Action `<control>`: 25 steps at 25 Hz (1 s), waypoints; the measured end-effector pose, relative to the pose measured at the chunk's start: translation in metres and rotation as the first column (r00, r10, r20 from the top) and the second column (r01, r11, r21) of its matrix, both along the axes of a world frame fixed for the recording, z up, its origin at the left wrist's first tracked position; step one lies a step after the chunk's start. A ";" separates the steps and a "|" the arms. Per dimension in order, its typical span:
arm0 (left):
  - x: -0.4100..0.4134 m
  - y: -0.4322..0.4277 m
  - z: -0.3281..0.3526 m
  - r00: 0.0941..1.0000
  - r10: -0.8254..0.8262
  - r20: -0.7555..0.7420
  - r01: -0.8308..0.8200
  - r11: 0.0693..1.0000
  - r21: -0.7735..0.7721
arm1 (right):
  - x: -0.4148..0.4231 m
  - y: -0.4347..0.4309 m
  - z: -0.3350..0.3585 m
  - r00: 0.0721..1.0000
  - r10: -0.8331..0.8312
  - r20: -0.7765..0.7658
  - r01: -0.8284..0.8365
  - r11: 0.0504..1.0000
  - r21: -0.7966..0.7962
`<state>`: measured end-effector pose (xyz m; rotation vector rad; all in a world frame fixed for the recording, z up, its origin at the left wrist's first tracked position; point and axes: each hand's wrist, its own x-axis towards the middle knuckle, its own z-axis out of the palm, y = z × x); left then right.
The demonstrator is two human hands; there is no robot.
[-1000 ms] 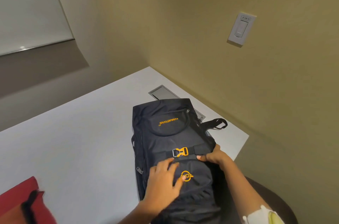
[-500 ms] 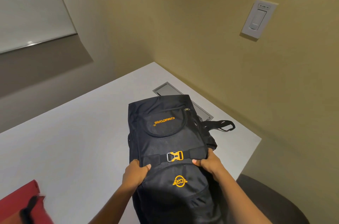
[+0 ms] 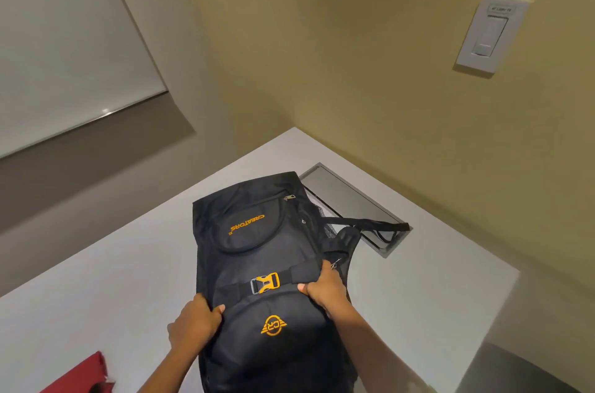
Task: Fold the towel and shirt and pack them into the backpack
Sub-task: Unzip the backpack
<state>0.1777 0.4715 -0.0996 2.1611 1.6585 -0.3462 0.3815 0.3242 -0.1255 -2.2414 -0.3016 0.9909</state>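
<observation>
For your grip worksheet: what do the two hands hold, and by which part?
Both hold the black backpack: left hand and right hand grip its two sides by the buckled strap.

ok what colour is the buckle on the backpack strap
Orange and grey, on the black backpack; the buckle shows clearly in the head view.

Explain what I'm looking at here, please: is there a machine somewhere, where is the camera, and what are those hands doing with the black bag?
There is no machine here. A person wears a wide-angle camera on the head, so you look down along their own arms. On the white table lies a black backpack with orange lettering and an orange buckle on a strap across its front. The left hand grips the bag's left edge; the right hand grips the strap end on the right side. Something red shows at the bottom left corner, too cropped to identify. Behind the bag a metal hatch is set into the table, and a light switch sits on the wall.
</observation>
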 end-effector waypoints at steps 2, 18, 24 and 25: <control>0.010 0.004 0.006 0.992 -0.092 -0.088 0.106 0.980 0.166 | 0.003 0.024 0.001 0.999 0.050 0.009 -0.050 0.999 0.001; 0.153 -0.041 0.019 0.892 -0.433 -0.134 0.453 0.857 0.247 | 0.083 0.043 -0.021 0.932 0.267 0.245 -0.309 0.939 0.149; 0.151 -0.049 0.029 0.826 -0.546 -0.139 0.563 0.794 0.231 | 0.062 0.059 -0.027 0.673 0.560 0.483 -0.545 0.817 -0.187; 0.148 -0.050 0.028 0.820 -0.558 -0.128 0.573 0.796 0.196 | 0.063 0.059 -0.027 0.670 0.568 0.479 -0.537 0.816 -0.216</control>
